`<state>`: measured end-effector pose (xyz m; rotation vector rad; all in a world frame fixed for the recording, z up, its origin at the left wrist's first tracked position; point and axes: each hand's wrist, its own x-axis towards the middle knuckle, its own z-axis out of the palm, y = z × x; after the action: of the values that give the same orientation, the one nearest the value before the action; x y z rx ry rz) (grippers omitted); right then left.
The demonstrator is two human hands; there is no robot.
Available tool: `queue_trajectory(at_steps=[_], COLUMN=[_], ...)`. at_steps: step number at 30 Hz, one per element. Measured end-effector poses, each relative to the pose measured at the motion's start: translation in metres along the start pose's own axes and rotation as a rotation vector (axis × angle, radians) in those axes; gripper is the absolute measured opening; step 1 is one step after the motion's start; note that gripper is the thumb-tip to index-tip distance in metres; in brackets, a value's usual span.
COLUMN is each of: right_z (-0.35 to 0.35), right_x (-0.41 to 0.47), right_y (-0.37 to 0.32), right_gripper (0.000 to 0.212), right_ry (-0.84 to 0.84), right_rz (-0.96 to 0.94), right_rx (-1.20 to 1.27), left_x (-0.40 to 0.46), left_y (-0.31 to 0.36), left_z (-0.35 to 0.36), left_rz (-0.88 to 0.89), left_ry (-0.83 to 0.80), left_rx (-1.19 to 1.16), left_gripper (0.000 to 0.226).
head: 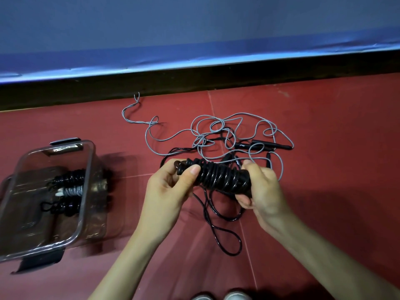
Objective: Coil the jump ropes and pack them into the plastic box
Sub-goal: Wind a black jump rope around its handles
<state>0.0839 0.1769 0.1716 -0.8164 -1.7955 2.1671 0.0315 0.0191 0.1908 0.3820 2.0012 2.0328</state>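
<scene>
A black jump rope [220, 176] is wound in tight turns round its handles, held above the red floor. My left hand [171, 187] grips the left end of the bundle. My right hand [259, 189] grips its right end. A loose tail of the black rope [227, 234] hangs down in loops onto the floor. Behind it a grey jump rope [216, 131] with black handles [259, 146] lies tangled on the floor. The clear plastic box [86, 191] stands open at the left, with coiled rope bundles [69, 187], black and grey, inside.
A dark baseboard [194, 83] and a blue padded wall [194, 29] run along the back. The box's dark latches [41, 260] stick out at its near and far ends. The tips of white shoes [223, 296] show at the bottom edge.
</scene>
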Motion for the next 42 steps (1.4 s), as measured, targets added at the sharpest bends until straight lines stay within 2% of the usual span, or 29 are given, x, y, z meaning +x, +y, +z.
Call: queue_trajectory(at_steps=[3,6,10,13,15,19,21,24,27,29,32,34,36,38,40,42], right_z=[0.005,0.010,0.013,0.012,0.010,0.011,0.013,0.016,0.021,0.019,0.003,-0.007,-0.012,-0.015,-0.018,-0.018], right_x=[-0.006,-0.011,-0.015,-0.016,-0.018,-0.017,-0.013,-0.008,-0.007,-0.006,0.005,0.017,0.024,0.025,0.026,0.025], right_y=[0.001,-0.003,-0.004,-0.002,-0.002,-0.003,-0.003,-0.003,0.004,0.010,0.017,0.017,0.016,0.016,0.017,0.020], right_gripper=[0.039,0.039,0.034,0.037,0.039,0.037,0.035,0.029,0.029,0.031,0.038,0.043,0.048,0.055,0.057,0.051], right_ry=[-0.006,-0.032,-0.058,-0.158,-0.234,-0.275,-0.265,-0.197,-0.099,-0.087,-0.080,-0.024,-0.017,-0.012,-0.002,0.002], right_rz=[0.129,0.270,0.415,0.563,0.643,0.751,0.742,0.520,0.070,-0.258,-0.729,-0.961,-1.065,-1.086,-1.073,-0.976], right_rx=[0.110,0.216,0.279,0.306,0.320,0.398,0.371,0.196,-0.101,-0.388,-0.846,-0.979,-0.970,-0.917,-0.863,-0.790], left_x=[0.002,0.003,0.005,0.010,0.013,0.016,0.018,0.022,0.029,0.031,0.031,0.030,0.029,0.027,0.023,0.018], left_y=[-0.008,-0.016,-0.019,-0.019,-0.016,-0.014,-0.019,-0.022,-0.021,-0.018,-0.013,-0.010,-0.006,-0.004,-0.004,-0.008], left_z=[-0.001,-0.003,-0.006,-0.011,-0.011,-0.001,0.000,-0.005,-0.007,-0.006,-0.003,0.002,0.007,0.012,0.015,0.015], left_rz=[-0.033,-0.023,0.003,0.044,0.059,0.043,0.030,0.006,-0.035,-0.082,-0.154,-0.183,-0.209,-0.227,-0.225,-0.188], left_ry=[0.011,0.023,-0.003,-0.088,-0.087,0.044,0.137,0.251,0.348,0.388,0.394,0.375,0.359,0.337,0.329,0.323], left_rx=[-0.056,-0.111,-0.132,-0.069,-0.062,-0.040,0.013,0.031,0.037,0.021,0.010,0.035,0.039,0.026,0.025,0.061], left_gripper=[0.017,0.030,0.019,0.023,0.020,0.017,0.025,0.036,0.041,0.040,0.044,0.053,0.056,0.055,0.053,0.051])
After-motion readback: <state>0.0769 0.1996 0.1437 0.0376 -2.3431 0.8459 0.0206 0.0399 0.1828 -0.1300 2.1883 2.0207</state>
